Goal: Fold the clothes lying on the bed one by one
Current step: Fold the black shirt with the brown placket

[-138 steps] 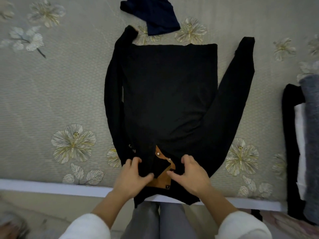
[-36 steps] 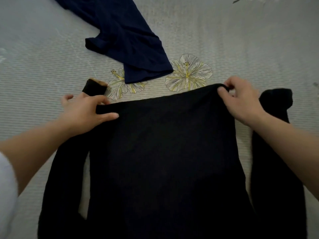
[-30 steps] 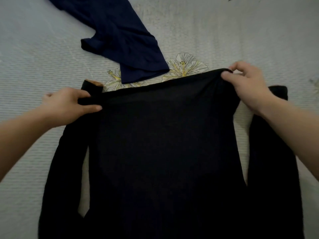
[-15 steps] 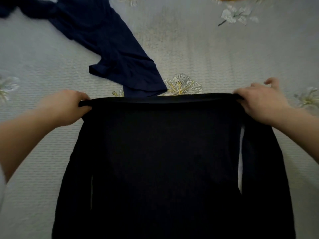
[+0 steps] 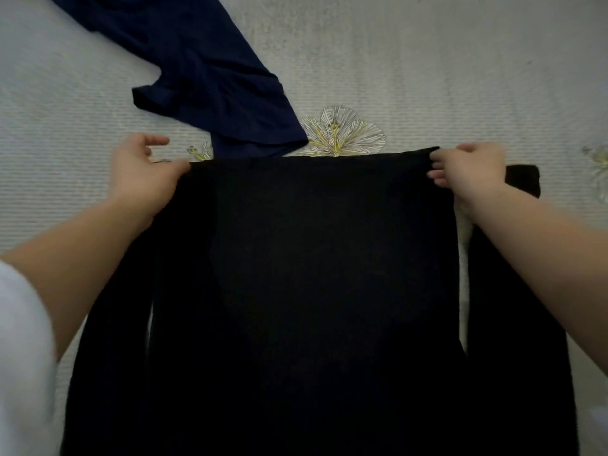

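A black long-sleeved garment (image 5: pixel 329 274) lies spread on the bed, its far hem straight and flat. My left hand (image 5: pixel 144 177) is at the hem's far left corner; the thumb touches the cloth and the fingers are lifted off it and spread. My right hand (image 5: pixel 467 174) is at the far right corner, its curled fingertips pinching the hem's edge. One black sleeve runs down the left side under my forearm. The other sleeve (image 5: pixel 523 182) lies along the right side, its cuff past my right hand.
A navy blue garment (image 5: pixel 204 80) lies crumpled just beyond the hem, its lower edge touching the black cloth. The bed cover (image 5: pixel 460 77) is pale grey with printed flowers, one flower (image 5: pixel 339 133) right behind the hem.
The hem, held up taut half a second ago, now lies flat on the bed. My left fingers have come off the cloth. Both hands sit a little farther forward.
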Action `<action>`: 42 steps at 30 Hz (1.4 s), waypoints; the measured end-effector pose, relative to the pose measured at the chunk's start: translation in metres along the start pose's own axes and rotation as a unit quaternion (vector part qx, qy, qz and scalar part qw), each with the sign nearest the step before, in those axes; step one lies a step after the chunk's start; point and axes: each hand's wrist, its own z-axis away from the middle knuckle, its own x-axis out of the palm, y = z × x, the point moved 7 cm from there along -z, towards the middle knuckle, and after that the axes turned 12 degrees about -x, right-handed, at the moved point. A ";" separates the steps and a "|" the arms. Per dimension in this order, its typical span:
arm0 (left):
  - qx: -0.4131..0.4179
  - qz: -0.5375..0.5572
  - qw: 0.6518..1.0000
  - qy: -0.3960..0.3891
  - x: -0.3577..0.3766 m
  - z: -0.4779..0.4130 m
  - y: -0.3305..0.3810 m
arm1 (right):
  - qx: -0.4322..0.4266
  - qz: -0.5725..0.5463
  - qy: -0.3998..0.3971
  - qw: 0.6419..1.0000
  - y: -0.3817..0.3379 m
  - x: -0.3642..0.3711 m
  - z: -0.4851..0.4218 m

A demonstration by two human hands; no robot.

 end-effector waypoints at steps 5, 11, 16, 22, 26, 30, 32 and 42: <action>0.318 -0.200 0.927 -0.011 0.029 0.084 0.011 | -0.323 0.244 -0.098 0.909 -0.030 0.006 0.077; 0.294 -0.387 0.869 -0.093 0.092 0.141 -0.067 | -0.359 0.338 -0.262 0.829 0.015 0.022 0.116; 0.244 -0.428 0.867 -0.070 0.092 0.149 -0.066 | -0.261 0.255 -0.012 0.931 0.013 -0.069 0.108; 0.302 -0.354 0.876 -0.128 0.117 0.266 -0.067 | 0.023 0.230 0.072 0.970 0.110 -0.171 0.133; 0.363 -0.333 0.845 -0.210 0.153 0.374 -0.099 | 0.038 0.248 0.009 0.968 0.135 -0.170 0.152; 0.387 -0.349 0.809 -0.272 0.169 0.448 -0.124 | 0.078 -0.032 0.109 0.990 0.123 -0.191 0.160; 0.377 -0.351 0.803 -0.301 0.171 0.467 -0.132 | 0.119 -0.145 0.183 0.965 0.124 -0.220 0.168; 0.358 -0.361 0.754 -0.417 0.192 0.516 -0.137 | 0.039 -0.269 0.325 0.906 0.073 -0.305 0.225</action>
